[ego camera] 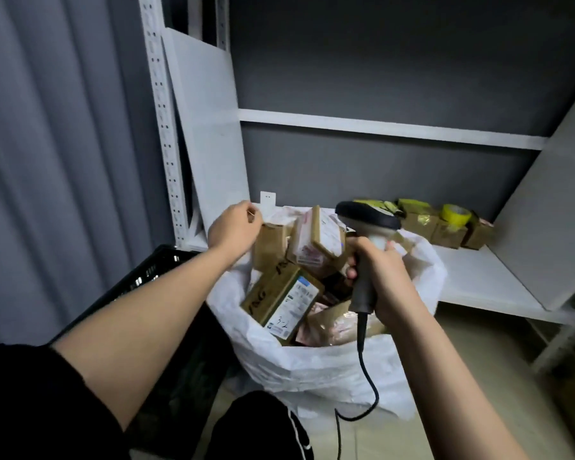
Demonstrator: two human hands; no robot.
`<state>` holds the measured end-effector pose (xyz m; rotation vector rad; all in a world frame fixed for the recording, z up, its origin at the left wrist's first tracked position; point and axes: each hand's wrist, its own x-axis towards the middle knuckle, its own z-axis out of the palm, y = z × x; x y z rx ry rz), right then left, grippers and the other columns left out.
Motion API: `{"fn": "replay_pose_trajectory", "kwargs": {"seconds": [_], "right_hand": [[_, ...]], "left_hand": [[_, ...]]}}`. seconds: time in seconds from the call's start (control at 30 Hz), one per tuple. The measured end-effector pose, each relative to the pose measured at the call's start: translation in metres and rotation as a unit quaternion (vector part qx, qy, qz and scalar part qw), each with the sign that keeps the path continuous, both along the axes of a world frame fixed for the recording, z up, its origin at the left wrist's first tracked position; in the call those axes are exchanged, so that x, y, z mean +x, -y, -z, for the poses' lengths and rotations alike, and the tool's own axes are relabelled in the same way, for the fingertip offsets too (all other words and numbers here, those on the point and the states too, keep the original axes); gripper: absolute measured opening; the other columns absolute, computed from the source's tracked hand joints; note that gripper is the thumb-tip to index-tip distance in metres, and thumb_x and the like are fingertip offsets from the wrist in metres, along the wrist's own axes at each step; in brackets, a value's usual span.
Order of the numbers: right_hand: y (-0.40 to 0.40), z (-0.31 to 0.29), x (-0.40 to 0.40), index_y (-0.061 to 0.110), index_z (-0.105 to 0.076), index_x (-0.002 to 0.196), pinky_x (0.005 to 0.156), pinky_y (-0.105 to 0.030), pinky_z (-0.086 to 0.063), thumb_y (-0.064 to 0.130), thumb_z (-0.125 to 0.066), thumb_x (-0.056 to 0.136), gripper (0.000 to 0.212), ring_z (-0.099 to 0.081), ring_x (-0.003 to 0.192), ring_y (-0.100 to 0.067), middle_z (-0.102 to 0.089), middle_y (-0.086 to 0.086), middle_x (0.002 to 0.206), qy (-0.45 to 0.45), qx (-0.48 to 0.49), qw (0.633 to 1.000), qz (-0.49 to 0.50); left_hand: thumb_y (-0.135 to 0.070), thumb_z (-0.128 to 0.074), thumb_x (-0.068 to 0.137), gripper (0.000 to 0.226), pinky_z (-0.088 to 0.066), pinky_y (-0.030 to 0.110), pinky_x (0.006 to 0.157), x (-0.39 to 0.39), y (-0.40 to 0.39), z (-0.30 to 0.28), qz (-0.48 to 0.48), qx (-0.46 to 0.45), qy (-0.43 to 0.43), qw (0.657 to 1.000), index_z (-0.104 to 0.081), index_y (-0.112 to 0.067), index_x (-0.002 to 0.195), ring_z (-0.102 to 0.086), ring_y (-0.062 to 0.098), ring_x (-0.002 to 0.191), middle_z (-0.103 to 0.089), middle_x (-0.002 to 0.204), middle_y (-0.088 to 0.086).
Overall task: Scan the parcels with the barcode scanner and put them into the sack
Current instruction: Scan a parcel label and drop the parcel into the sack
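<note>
A white metal shelving unit [392,127] fills the far wall, its low shelf [478,280] carrying a row of taped parcels [445,227] at far right, beside a roll of yellow tape [456,215]. In front stands the white sack [312,360], heaped to the brim with scanned-looking boxes [283,298]; a black crate [153,270] sits at its left. The right hand [384,280] grips the barcode scanner [367,227], its head raised above the sack. The left hand [234,227], fingers curled at the sack's far-left rim, seems to hold nothing, though that is unclear. The next parcel is best lifted label-up, square to the scanner, before it is dropped in
</note>
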<state>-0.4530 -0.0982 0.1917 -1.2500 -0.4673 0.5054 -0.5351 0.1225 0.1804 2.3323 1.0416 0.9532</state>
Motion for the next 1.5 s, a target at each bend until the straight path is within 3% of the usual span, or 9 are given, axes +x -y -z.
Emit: {"fn": "replay_pose_trajectory", "kwargs": {"seconds": [0.23, 0.33, 0.5, 0.6, 0.73, 0.97, 1.07, 1.17, 1.5], "right_hand": [[-0.121, 0.004, -0.077, 0.012, -0.054, 0.075, 0.042, -0.021, -0.037, 0.011, -0.058, 0.092, 0.018, -0.041, 0.04, -0.013, -0.048, -0.001, 0.052, 0.001, -0.04, 0.986, -0.159], [-0.182, 0.02, -0.103, 0.011, -0.052, 0.079, 0.04, -0.019, -0.037, 0.009, -0.057, 0.093, 0.015, -0.04, 0.039, -0.012, -0.047, 0.001, 0.05, -0.009, -0.049, 0.979, -0.199], [-0.292, 0.072, -0.125, 0.011, -0.05, 0.072, 0.04, -0.021, -0.035, 0.01, -0.058, 0.092, 0.021, -0.04, 0.038, -0.012, -0.047, 0.001, 0.049, 0.005, -0.093, 0.97, -0.226], [-0.354, 0.113, -0.124, 0.012, -0.05, 0.074, 0.039, -0.02, -0.036, 0.01, -0.059, 0.091, 0.02, -0.042, 0.035, -0.011, -0.05, 0.001, 0.049, 0.022, -0.131, 0.967, -0.215], [-0.421, 0.17, -0.104, 0.014, -0.051, 0.075, 0.04, -0.022, -0.036, 0.008, -0.06, 0.091, 0.019, -0.041, 0.038, -0.013, -0.05, -0.005, 0.056, 0.011, -0.166, 0.967, -0.193], [-0.487, 0.247, -0.048, 0.016, -0.055, 0.071, 0.05, -0.03, -0.04, 0.013, -0.065, 0.085, 0.017, -0.046, 0.041, -0.017, -0.053, 0.0, 0.051, 0.025, -0.201, 0.975, -0.09], [-0.499, 0.265, -0.032, 0.017, -0.056, 0.071, 0.047, -0.026, -0.038, 0.014, -0.065, 0.084, 0.017, -0.045, 0.037, -0.014, -0.053, -0.001, 0.052, 0.027, -0.213, 0.975, -0.056], [-0.504, 0.274, -0.019, 0.012, -0.054, 0.074, 0.037, -0.017, -0.032, 0.009, -0.062, 0.089, 0.018, -0.039, 0.032, -0.009, -0.05, -0.003, 0.053, -0.02, -0.194, 0.979, -0.064], [-0.495, 0.283, 0.024, 0.011, -0.055, 0.082, 0.039, -0.022, -0.035, 0.015, -0.058, 0.092, 0.012, -0.037, 0.039, -0.012, -0.047, -0.003, 0.055, -0.086, -0.133, 0.985, -0.065]], "left_hand": [[-0.036, -0.05, 0.08, 0.016, -0.055, 0.038, 0.082, -0.105, -0.13, 0.045, -0.093, -0.19, 0.004, 0.977, -0.059, -0.025, 0.074, -0.069, 0.027, 0.084, -0.071, 0.079, -0.002], [-0.042, -0.05, 0.074, 0.019, -0.055, 0.039, 0.084, -0.134, -0.175, 0.078, -0.106, -0.232, -0.042, 0.966, -0.057, -0.024, 0.074, -0.069, 0.029, 0.085, -0.071, 0.084, 0.002], [-0.027, -0.057, 0.088, 0.012, -0.046, 0.031, 0.086, -0.151, -0.227, 0.143, -0.088, -0.264, -0.119, 0.953, -0.06, -0.017, 0.094, -0.062, 0.031, 0.104, -0.066, 0.111, 0.011], [-0.03, -0.057, 0.089, 0.039, -0.042, 0.028, 0.09, -0.144, -0.257, 0.193, -0.077, -0.287, -0.168, 0.94, -0.054, -0.013, 0.125, -0.056, 0.026, 0.113, -0.059, 0.121, 0.007], [-0.034, -0.059, 0.088, 0.061, -0.043, 0.034, 0.098, -0.118, -0.292, 0.256, -0.04, -0.311, -0.219, 0.924, -0.037, -0.012, 0.141, -0.053, 0.028, 0.119, -0.05, 0.136, 0.013], [-0.036, -0.061, 0.089, 0.082, -0.038, 0.042, 0.104, -0.062, -0.332, 0.349, 0.053, -0.228, -0.343, 0.91, -0.012, -0.016, 0.151, -0.033, 0.034, 0.131, -0.021, 0.149, 0.013], [-0.032, -0.064, 0.087, 0.089, -0.037, 0.042, 0.103, -0.039, -0.343, 0.379, 0.083, -0.173, -0.393, 0.899, -0.005, -0.015, 0.153, -0.024, 0.032, 0.137, -0.012, 0.155, 0.008], [-0.028, -0.066, 0.086, 0.096, -0.032, 0.041, 0.108, -0.015, -0.355, 0.405, 0.094, -0.121, -0.438, 0.886, 0.001, -0.016, 0.154, -0.012, 0.028, 0.144, 0.001, 0.16, 0.004], [-0.022, -0.058, 0.092, 0.093, -0.025, 0.041, 0.112, 0.053, -0.381, 0.458, 0.143, -0.029, -0.49, 0.86, 0.011, -0.021, 0.153, 0.004, 0.023, 0.148, 0.012, 0.161, -0.001]]}}
